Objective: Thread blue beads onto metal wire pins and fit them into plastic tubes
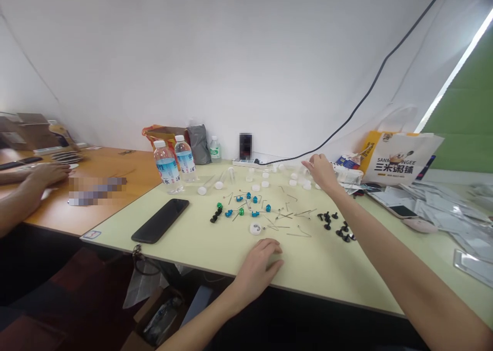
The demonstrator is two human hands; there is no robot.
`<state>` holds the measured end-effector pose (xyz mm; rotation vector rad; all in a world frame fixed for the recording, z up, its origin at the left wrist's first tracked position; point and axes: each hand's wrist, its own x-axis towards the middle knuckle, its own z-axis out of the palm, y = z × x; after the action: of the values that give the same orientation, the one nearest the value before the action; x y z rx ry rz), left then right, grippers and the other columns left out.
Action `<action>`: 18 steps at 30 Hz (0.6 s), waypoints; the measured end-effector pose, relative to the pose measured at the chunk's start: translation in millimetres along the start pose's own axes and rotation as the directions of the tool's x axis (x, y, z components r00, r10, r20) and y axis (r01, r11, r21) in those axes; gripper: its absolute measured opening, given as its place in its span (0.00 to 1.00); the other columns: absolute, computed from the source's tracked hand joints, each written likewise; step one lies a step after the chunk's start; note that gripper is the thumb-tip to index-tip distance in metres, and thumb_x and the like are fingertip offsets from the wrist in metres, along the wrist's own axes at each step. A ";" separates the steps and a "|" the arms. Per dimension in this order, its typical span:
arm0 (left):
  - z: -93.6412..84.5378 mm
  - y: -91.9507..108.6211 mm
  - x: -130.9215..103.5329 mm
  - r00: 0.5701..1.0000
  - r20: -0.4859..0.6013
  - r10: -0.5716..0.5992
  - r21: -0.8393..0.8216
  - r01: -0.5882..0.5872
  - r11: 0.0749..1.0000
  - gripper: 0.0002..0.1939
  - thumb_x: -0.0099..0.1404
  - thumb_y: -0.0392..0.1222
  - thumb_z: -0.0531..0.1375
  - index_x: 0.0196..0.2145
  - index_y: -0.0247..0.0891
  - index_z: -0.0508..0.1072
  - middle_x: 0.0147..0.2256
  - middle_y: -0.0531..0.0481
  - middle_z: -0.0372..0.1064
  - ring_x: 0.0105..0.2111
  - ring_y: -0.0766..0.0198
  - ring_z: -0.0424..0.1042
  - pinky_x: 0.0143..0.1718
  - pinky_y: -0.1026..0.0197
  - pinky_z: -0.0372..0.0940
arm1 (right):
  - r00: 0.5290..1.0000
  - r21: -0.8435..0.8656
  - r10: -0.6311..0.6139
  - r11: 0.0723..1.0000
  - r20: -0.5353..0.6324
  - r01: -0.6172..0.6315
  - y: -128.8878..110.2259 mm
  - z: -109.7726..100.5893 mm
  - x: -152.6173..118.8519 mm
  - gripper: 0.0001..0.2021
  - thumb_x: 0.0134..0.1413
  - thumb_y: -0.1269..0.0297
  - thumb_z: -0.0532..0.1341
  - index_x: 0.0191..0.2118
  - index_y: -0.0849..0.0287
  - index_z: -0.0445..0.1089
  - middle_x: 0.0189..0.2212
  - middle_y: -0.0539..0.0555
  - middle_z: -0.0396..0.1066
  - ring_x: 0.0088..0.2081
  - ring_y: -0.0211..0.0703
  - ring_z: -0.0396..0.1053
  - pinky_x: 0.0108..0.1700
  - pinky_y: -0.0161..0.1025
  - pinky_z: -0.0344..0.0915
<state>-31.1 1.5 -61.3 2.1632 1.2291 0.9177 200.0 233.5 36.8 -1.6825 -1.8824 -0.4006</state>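
My left hand rests near the table's front edge, fingers loosely bent, thumb apart, nothing in it. Just beyond it lies a small round white cap with a dark mark. My right hand reaches to the back, its fingers bent down among clear plastic tubes with white caps; what is between the fingertips is hidden. Between the hands are scattered thin bent metal rods, small blue pieces, green pieces and black pieces. Several black knob-like pieces lie below my right forearm.
A black phone and two water bottles stand or lie at left. A paper bag, white sheets and another phone occupy the right. A black cable hangs across the wall. A co-worker's hand rests on the orange table.
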 end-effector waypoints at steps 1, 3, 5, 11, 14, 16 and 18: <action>-0.1 0.0 0.0 1.000 -0.001 0.001 0.003 -0.001 1.000 0.06 0.61 0.36 0.54 0.37 0.40 0.67 0.46 0.48 0.64 0.49 0.61 0.63 0.51 0.59 0.57 | 0.997 -0.021 0.015 1.000 0.070 -0.014 3.7 0.6 0.9 0.19 0.59 0.51 0.49 0.39 0.65 0.65 0.36 0.62 0.67 0.38 0.49 0.66 0.38 0.39 0.55; -0.8 -0.4 0.1 1.000 0.002 -0.001 0.001 0.001 1.000 0.06 0.61 0.36 0.54 0.37 0.40 0.67 0.45 0.47 0.64 0.49 0.61 0.63 0.51 0.59 0.57 | 0.980 -0.059 0.052 0.997 0.190 -0.041 10.2 5.8 1.3 0.18 0.59 0.54 0.50 0.34 0.65 0.66 0.33 0.62 0.69 0.38 0.49 0.66 0.38 0.39 0.54; -1.9 -1.4 0.5 1.000 0.003 -0.008 -0.017 0.008 1.000 0.06 0.61 0.36 0.54 0.37 0.40 0.68 0.45 0.48 0.65 0.48 0.61 0.63 0.51 0.59 0.57 | 0.965 -0.069 0.073 0.996 0.252 -0.057 15.6 13.6 -0.8 0.17 0.59 0.55 0.51 0.33 0.65 0.66 0.32 0.63 0.70 0.38 0.49 0.66 0.37 0.38 0.54; -5.2 -1.0 2.1 0.999 -0.009 -0.036 -0.066 0.035 0.997 0.06 0.61 0.35 0.54 0.36 0.41 0.69 0.44 0.49 0.66 0.46 0.62 0.65 0.49 0.59 0.59 | 0.969 -0.006 0.135 0.991 0.205 -0.137 21.5 18.7 -16.6 0.19 0.57 0.54 0.52 0.47 0.64 0.60 0.40 0.63 0.68 0.42 0.51 0.66 0.38 0.39 0.55; -6.1 1.1 2.9 0.999 -0.009 -0.035 -0.062 0.034 0.997 0.06 0.60 0.35 0.54 0.35 0.41 0.69 0.43 0.50 0.66 0.46 0.62 0.65 0.49 0.60 0.59 | 0.994 -0.024 0.107 0.994 0.035 -0.106 11.7 5.7 -32.2 0.23 0.56 0.53 0.53 0.51 0.65 0.56 0.48 0.65 0.60 0.44 0.52 0.64 0.38 0.39 0.56; -6.3 1.3 3.0 0.999 -0.005 -0.035 -0.060 0.034 0.998 0.06 0.60 0.34 0.54 0.35 0.41 0.69 0.44 0.50 0.66 0.46 0.62 0.65 0.49 0.59 0.59 | 0.994 -0.049 0.050 0.997 -0.093 -0.055 -0.2 -3.0 -50.2 0.22 0.58 0.55 0.52 0.53 0.64 0.54 0.51 0.65 0.56 0.47 0.52 0.61 0.37 0.38 0.57; -5.8 -0.1 2.7 0.999 0.001 -0.032 -0.062 0.032 0.998 0.07 0.60 0.34 0.53 0.35 0.40 0.69 0.44 0.49 0.66 0.46 0.62 0.65 0.49 0.59 0.59 | 0.996 -0.056 -0.052 0.997 -0.069 0.048 -13.2 -7.7 -74.1 0.17 0.61 0.59 0.48 0.51 0.61 0.57 0.50 0.62 0.57 0.46 0.49 0.61 0.35 0.37 0.56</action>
<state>-34.5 4.4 -56.7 2.0896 1.2155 0.9298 191.7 167.6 0.7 -1.6373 -1.8805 -0.5288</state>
